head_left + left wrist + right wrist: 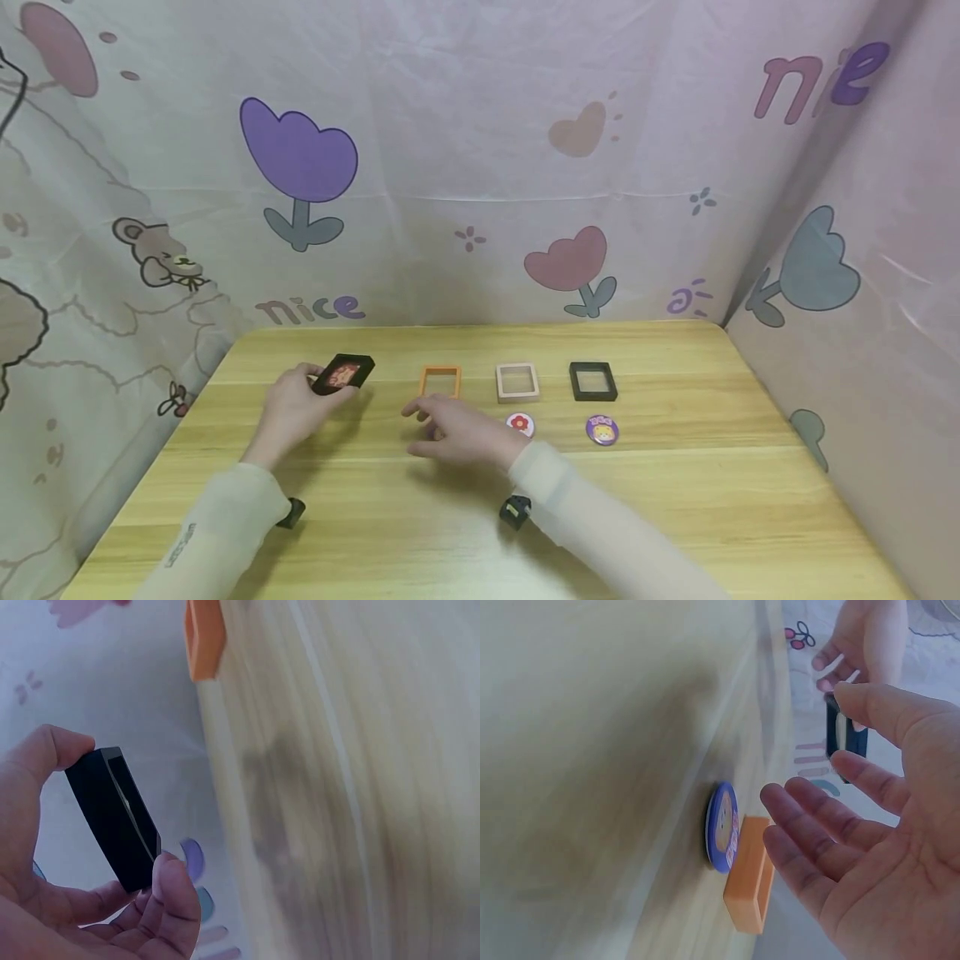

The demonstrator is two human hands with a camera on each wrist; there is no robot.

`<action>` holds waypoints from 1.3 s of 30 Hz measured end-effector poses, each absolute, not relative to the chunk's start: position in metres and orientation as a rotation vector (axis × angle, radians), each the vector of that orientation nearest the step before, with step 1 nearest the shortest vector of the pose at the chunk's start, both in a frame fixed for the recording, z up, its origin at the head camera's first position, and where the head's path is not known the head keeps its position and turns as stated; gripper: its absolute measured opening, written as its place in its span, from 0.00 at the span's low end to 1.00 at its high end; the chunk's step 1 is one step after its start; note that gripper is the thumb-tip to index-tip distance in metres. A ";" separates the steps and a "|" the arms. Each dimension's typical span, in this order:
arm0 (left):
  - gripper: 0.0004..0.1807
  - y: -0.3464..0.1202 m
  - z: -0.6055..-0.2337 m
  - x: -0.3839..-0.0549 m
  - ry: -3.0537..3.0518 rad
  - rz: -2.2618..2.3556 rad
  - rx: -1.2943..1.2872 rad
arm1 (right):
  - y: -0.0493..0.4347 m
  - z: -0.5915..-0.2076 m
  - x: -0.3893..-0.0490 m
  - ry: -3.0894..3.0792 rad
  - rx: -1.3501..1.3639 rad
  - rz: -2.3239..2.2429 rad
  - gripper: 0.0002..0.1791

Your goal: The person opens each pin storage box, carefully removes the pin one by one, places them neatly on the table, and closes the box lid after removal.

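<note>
Raised above the left part of the table, my left hand (291,414) grips a black square frame (365,369) between thumb and fingers. A round red badge (343,375) lies inside that frame. In the left wrist view the black frame (105,817) is seen edge-on, tilted. My right hand (465,435) hovers over the table with its fingers loosely extended and nothing in them. Close to it are an orange frame (442,368) and, partly covered by the hand in the head view, a round blue-purple badge (724,827). The right wrist view shows badge and orange frame (741,900) side by side.
To the right stand a pale pink frame (517,397) and another black frame (595,397). In front of them lie a white badge with a red flower (520,424) and a purple badge (602,430). Printed curtains (427,100) border the wooden table (420,533).
</note>
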State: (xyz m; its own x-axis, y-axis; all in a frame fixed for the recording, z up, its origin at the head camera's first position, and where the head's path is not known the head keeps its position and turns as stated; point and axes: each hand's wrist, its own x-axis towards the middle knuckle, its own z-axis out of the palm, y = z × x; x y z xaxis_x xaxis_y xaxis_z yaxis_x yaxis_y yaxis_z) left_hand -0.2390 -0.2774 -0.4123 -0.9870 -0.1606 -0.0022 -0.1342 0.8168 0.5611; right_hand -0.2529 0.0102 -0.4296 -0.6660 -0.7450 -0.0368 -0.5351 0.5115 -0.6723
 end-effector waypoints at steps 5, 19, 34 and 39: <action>0.47 -0.263 -0.406 -0.231 -2.962 -0.963 0.164 | 0.020 -0.427 -0.256 2.402 -1.040 -0.984 0.31; 0.38 -0.226 -0.395 -0.206 -2.917 -1.098 -0.095 | 0.048 -0.412 -0.257 2.460 -1.101 -1.064 0.30; 0.40 -0.192 -0.391 -0.179 -2.891 -1.313 -0.472 | 0.085 -0.395 -0.233 2.546 -1.135 -1.024 0.40; 0.41 -0.182 -0.394 -0.173 -2.873 -1.302 -0.625 | 0.097 -0.393 -0.220 2.563 -1.154 -0.951 0.44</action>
